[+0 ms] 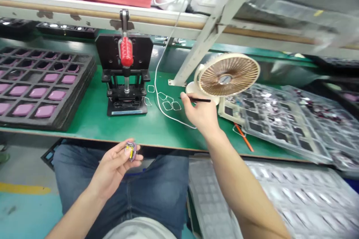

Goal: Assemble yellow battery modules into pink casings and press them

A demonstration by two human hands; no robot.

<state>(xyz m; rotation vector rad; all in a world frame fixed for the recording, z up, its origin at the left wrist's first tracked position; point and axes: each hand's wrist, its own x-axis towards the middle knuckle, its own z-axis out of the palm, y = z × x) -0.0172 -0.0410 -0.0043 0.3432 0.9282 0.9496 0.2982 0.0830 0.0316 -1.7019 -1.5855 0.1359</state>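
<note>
My left hand (116,162) is closed on a small purple device case (131,152) with a yellow part inside, held over my lap just off the bench edge. My right hand (202,114) is above the green bench, in front of the fan. Its fingers pinch slim black tweezers (201,100), tip pointing left. Several thin white ring gaskets (167,106) lie left of that hand. A black toggle press (127,93) with a red handle stands further left.
A dark foam tray (80,89) of purple cases sits at left. A round fan (228,76), an orange stick (244,138) and clear compartment trays (280,123) are at right. A white cable (159,104) crosses the bench. A slanted metal post (196,52) rises behind.
</note>
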